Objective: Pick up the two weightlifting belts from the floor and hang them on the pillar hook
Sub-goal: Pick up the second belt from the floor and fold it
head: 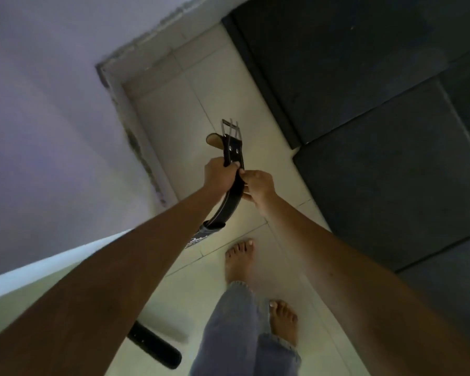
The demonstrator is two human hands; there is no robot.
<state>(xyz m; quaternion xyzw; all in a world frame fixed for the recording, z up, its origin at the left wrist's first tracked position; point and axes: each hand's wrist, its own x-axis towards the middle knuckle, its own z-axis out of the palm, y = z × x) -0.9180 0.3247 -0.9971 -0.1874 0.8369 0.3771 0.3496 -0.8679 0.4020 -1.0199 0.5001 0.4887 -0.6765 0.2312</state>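
A black leather weightlifting belt (234,153) with a metal buckle at its far end hangs in the air over the pale tiled floor. My left hand (219,173) is closed around it just below the buckle. My right hand (257,185) pinches the same belt from the right side. Under my left forearm a second belt (201,236), grey with white print, shows partly; what holds it is hidden. The pillar (52,118) rises at the left. No hook is in view.
Dark rubber gym mats (377,104) cover the floor at the right, raised above the pale tiles (174,90). A black cylindrical object (155,348) lies low at the left. My bare feet (239,261) stand on the tiles below the belt.
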